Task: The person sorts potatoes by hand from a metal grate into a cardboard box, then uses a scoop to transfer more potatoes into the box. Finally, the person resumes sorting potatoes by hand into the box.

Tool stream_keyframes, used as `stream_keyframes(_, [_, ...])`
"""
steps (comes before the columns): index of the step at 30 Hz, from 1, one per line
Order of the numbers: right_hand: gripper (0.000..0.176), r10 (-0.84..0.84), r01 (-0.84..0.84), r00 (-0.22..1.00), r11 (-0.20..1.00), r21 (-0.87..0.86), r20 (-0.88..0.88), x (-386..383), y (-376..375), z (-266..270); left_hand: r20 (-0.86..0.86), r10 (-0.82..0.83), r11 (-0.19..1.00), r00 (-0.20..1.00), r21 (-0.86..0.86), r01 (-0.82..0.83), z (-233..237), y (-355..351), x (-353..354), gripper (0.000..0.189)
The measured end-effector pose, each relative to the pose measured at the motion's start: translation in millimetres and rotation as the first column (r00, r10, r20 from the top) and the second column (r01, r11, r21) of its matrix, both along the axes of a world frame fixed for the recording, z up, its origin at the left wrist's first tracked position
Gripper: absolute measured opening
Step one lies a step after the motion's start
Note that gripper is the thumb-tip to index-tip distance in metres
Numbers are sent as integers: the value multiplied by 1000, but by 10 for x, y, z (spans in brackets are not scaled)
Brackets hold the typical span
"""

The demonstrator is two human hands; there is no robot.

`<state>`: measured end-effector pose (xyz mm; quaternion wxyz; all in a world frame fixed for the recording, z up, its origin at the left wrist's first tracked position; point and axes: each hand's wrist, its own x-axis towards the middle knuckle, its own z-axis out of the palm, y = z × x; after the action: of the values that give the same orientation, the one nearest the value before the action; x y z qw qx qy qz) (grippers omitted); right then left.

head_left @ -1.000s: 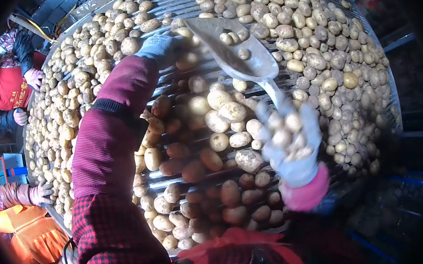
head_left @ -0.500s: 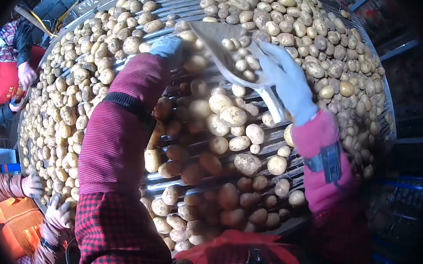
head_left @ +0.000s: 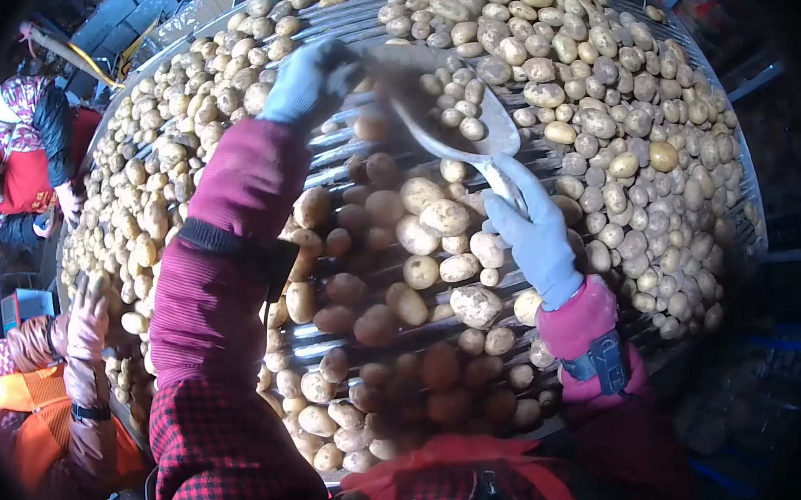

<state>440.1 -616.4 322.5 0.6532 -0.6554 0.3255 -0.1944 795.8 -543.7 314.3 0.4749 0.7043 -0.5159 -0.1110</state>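
My right hand (head_left: 532,241), in a pale blue glove, is closed around the handle of a metal scoop (head_left: 502,133). Several small potatoes (head_left: 455,97) lie in the scoop, which is held over the slatted bed. My left hand (head_left: 305,82), gloved too, is beside the scoop's far left edge. Its fingers are curled and in shadow, so anything between them is hidden. Beneath my arms, larger potatoes (head_left: 445,217) are scattered over the dark slats (head_left: 338,147).
Dense potatoes cover the left (head_left: 151,198) and right (head_left: 640,154) of the bed. At left are a person in a red apron (head_left: 23,169) and another in an orange vest (head_left: 40,405), whose gloved hand (head_left: 87,314) reaches the bed's edge. A metal rail (head_left: 756,81) stands at right.
My right hand has shifted from beside the scoop's rim down onto its handle, and the scoop has turned slightly. My left hand has moved slightly up and left, its fingers curling. The vested person's hand has risen.
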Motion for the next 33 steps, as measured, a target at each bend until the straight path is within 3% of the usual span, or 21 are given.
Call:
stream_keyframes(1, [55,18,-12,999,991,-132,46,21,-27,-132,-32,-34,998,999,-57,32,149,-112,-77,21])
stream_keyframes(3, [51,20,-20,999,1000,8,28,54,20,51,-74,-241,957,968,-184,224,410,-184,-250,37])
stream_keyframes(4, [49,16,-18,1000,997,81,19,59,36,111,252,-226,921,941,-259,290,426,-220,-258,42])
stream_keyframes(5, [46,-5,4,1000,997,73,17,41,22,97,-165,-254,959,953,-170,227,559,-137,-390,47])
stream_keyframes(6, [43,-29,28,999,997,67,16,9,-10,71,187,-129,978,974,-136,156,590,-44,-291,42])
stream_keyframes(7, [40,-52,51,999,997,61,14,-7,-25,47,297,-90,986,951,161,43,597,55,-217,39])
stream_keyframes(8, [37,-76,75,997,997,26,30,-13,-7,36,406,-86,896,910,430,-108,609,156,-173,38])
stream_keyframes(10, [33,-119,122,991,991,-45,65,-27,50,46,537,-149,786,830,574,-229,167,296,-66,30])
stream_keyframes(12, [31,-148,153,986,986,-66,72,-39,67,72,483,-172,747,859,633,-206,-189,396,-78,27])
stream_keyframes(13, [31,-158,167,983,982,-92,91,-56,69,65,584,-136,849,800,485,-209,-416,411,-14,25])
stream_keyframes(17, [30,-238,250,962,965,-83,133,-153,105,112,506,-153,737,849,631,-243,-409,235,53,23])
stream_keyframes(20, [30,-292,319,943,928,-190,159,-237,138,150,547,-77,828,833,501,-252,-500,214,32,22])
stream_keyframes(23, [29,-329,360,931,900,-246,158,-387,136,113,511,-78,793,856,552,-257,-427,243,-9,21])
stream_keyframes(26, [28,-348,392,917,877,-279,193,-451,137,104,496,56,795,866,503,-340,-312,306,-130,19])
stream_keyframes(28, [28,-360,405,909,880,-249,209,-470,127,98,313,193,821,930,468,-328,-192,314,-162,18])
stream_keyframes(30, [27,-384,416,902,897,-151,199,-484,136,99,346,230,937,910,174,-303,-44,207,-297,15])
stream_keyframes(32, [27,-394,412,908,900,-141,141,-505,145,71,207,-4,999,978,-43,13,193,-1,-463,17])
stream_keyframes(33, [27,-390,404,913,903,-143,115,-506,130,71,185,-64,987,981,-134,90,317,-167,-636,18])
